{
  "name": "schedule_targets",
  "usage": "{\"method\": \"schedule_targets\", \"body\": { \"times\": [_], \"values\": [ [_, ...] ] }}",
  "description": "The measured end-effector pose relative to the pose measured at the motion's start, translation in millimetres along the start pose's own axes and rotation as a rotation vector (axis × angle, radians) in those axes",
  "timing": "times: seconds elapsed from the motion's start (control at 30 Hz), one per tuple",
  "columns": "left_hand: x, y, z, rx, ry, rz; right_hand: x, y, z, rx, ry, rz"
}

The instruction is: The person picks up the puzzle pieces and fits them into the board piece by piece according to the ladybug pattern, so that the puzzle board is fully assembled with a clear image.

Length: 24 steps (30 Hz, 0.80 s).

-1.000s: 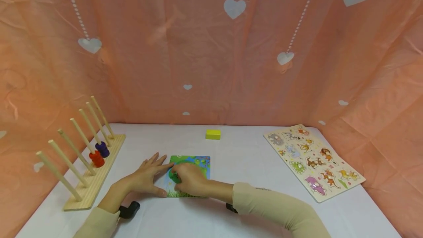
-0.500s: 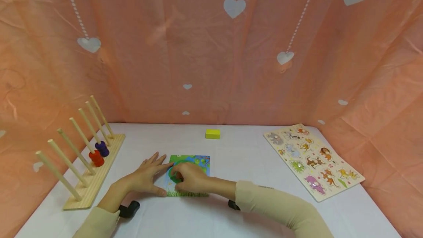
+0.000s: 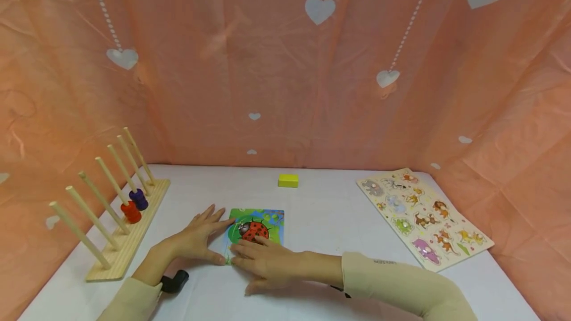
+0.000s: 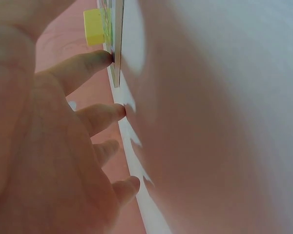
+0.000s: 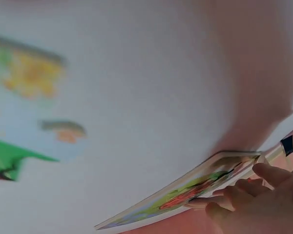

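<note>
A small square puzzle board point(image 3: 275, 218) with a red ladybug on a green leaf lies on the white table. My left hand point(image 3: 198, 239) rests at its left side, fingers spread, index tip and thumb at the edge. In the left wrist view a fingertip meets the board's thin side point(image 4: 118, 46). My right hand point(image 3: 267, 264) lies palm down over the board's lower edge with nearly straight fingers, hiding its lower part. Neither hand grips anything. The right wrist view shows the board point(image 5: 173, 200) at a slant and a blurred printed piece point(image 5: 24, 97) with a yellow flower.
To the left stands a wooden peg rack point(image 3: 117, 261) with red rings point(image 3: 131, 212) and purple rings point(image 3: 139, 199). A yellow block point(image 3: 288, 181) sits behind the puzzle board. An animal puzzle board point(image 3: 424, 219) lies at the right. Pink cloth point(image 3: 285, 88) hangs around the table.
My right hand has uncurled from over the middle of the board and moved down and right, baring the ladybug. The left hand has stayed in place.
</note>
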<state>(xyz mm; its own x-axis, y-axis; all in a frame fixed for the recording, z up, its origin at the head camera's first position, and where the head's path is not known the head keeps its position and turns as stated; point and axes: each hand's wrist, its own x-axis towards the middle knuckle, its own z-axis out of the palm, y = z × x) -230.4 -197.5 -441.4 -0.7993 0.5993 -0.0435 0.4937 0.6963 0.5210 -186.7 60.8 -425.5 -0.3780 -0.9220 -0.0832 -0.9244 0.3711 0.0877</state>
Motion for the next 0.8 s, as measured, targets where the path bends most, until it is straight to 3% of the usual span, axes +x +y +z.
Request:
{"method": "schedule_targets", "body": {
  "times": [0.1, 0.3, 0.8],
  "values": [
    [-0.4, 0.4, -0.5, 0.009, 0.004, -0.003, -5.7, -2.7, 1.4, 0.022, -0.057, -0.009],
    [0.0, -0.2, -0.3, 0.020, 0.011, 0.001, -6.3, -1.5, 3.2, 0.062, -0.091, -0.005],
    [0.8, -0.6, -0.1, 0.011, 0.004, 0.010, -5.4, -1.0, 3.3, 0.010, -0.069, 0.021]
  ]
}}
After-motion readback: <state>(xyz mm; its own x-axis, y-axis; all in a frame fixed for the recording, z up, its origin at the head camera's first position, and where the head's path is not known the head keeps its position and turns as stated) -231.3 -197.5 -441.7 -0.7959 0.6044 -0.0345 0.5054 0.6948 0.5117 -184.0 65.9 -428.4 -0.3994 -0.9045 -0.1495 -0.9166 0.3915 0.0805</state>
